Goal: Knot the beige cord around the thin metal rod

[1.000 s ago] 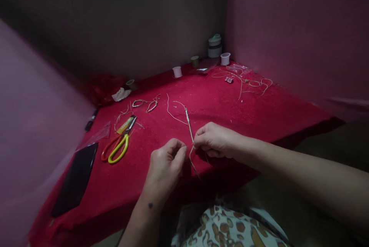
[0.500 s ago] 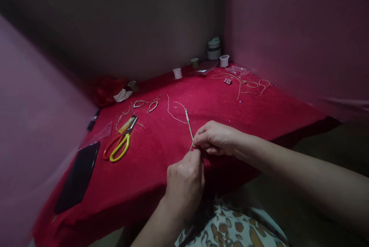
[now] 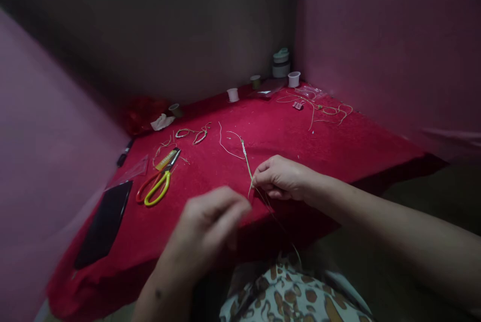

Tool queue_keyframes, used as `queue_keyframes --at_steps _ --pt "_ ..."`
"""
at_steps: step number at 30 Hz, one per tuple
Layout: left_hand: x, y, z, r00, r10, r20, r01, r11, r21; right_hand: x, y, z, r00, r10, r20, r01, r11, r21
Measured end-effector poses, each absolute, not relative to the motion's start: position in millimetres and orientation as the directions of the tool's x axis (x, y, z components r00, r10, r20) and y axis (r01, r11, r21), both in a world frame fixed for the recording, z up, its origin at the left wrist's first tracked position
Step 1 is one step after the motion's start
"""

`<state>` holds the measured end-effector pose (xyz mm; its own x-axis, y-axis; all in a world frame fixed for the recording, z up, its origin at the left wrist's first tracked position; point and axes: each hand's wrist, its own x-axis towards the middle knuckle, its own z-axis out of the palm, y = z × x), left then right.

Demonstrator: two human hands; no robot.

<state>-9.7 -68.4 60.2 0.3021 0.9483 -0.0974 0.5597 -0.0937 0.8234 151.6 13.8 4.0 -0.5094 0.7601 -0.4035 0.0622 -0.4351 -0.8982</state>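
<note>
Fingers of the right hand (image 3: 280, 179) are pinched together on the pale green cord (image 3: 248, 164); left of the cord, the left hand (image 3: 208, 226) is blurred, its hold indiscernible.

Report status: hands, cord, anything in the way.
Right hand pinching pale cord; left hand blurred, grip unclear. Cord runs forward over red cloth. Scissors to the left, apart from both hands.

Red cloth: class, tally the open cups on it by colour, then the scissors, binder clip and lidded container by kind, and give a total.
White cups: 2
Greenish cups: 2
Scissors: 1
Binder clip: 1
Lidded container: 1
Total: 7
</note>
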Motion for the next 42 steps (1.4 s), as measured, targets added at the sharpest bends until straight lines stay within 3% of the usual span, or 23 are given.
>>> queue_keyframes --at_steps 1,2,5,9,12,19,25,28,30,33,37,40,42 --pt "-11.6 -59.2 55.5 0.077 0.994 -0.081 0.500 0.032 0.865 151.6 13.5 4.1 -0.510 0.761 -0.401 0.060 -0.433 -0.899" --pt "-12.2 -50.1 48.4 0.004 0.991 -0.131 0.406 0.118 0.906 151.8 13.3 4.5 -0.511 0.762 -0.398 0.058 -0.431 -0.900" --pt "-9.6 -29.7 22.6 0.139 0.930 -0.341 0.208 0.310 0.928 152.5 13.1 6.4 -0.518 0.755 -0.402 0.064 -0.434 -0.899" --pt "-5.8 -22.8 2.5 0.328 0.847 -0.419 0.047 0.428 0.903 154.2 14.2 7.8 -0.539 0.739 -0.404 0.069 -0.440 -0.895" --pt "-7.0 -24.3 1.2 0.328 0.849 -0.415 -0.006 0.441 0.897 155.8 15.2 7.4 -0.545 0.739 -0.396 0.064 -0.435 -0.898" --pt "-12.5 -26.9 6.3 0.324 0.847 -0.421 0.048 0.430 0.902 157.8 16.5 6.0 -0.562 0.729 -0.391 0.054 -0.439 -0.897" --pt "-14.9 -29.2 14.7 0.240 0.910 -0.338 0.346 0.246 0.906 155.6 16.1 4.8 -0.558 0.731 -0.394 0.060 -0.438 -0.897" --pt "-15.3 -29.9 20.8 0.226 0.933 -0.279 0.408 0.170 0.897 154.8 15.9 4.0 -0.557 0.733 -0.391 0.070 -0.428 -0.901" --pt "-16.8 -28.3 23.7 0.246 0.917 -0.313 0.356 0.215 0.909 154.9 16.1 3.7 -0.564 0.733 -0.380 0.063 -0.421 -0.905" --pt "-22.8 -22.1 24.3 0.341 0.846 -0.409 0.146 0.382 0.912 155.9 16.9 3.8 -0.569 0.734 -0.372 0.041 -0.426 -0.904" --pt "-38.1 -15.9 24.1 0.454 0.746 -0.487 -0.071 0.575 0.815 157.2 17.6 4.5 -0.557 0.729 -0.398 0.043 -0.453 -0.890" --pt "-55.4 -17.4 37.1 0.375 0.791 -0.484 -0.074 0.546 0.834 157.7 17.6 5.3 -0.555 0.729 -0.400 0.040 -0.457 -0.888" --pt "-68.7 -19.3 53.8 0.188 0.892 -0.411 -0.022 0.422 0.906 157.6 17.4 6.1 -0.559 0.727 -0.399 0.028 -0.464 -0.886"
